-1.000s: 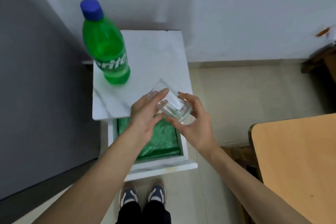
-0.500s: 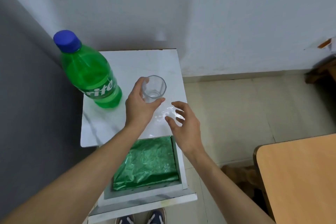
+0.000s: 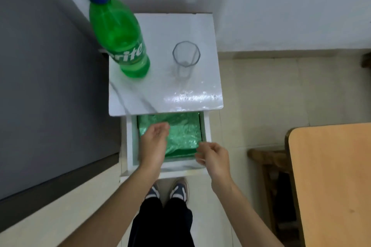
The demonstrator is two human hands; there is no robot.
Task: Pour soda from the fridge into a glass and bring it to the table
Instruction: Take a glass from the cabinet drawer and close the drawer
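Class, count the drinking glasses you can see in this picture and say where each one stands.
1. The empty glass stands upright on the white cabinet top, right of the green soda bottle, apart from it. More may be hidden inside the open drawer.

Capped green bottle point(image 3: 120, 34) beside empty glass point(image 3: 185, 58)

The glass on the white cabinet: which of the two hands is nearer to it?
Left. The left hand is below the glass, over the open drawer; the right hand is lower, at the drawer's front right corner.
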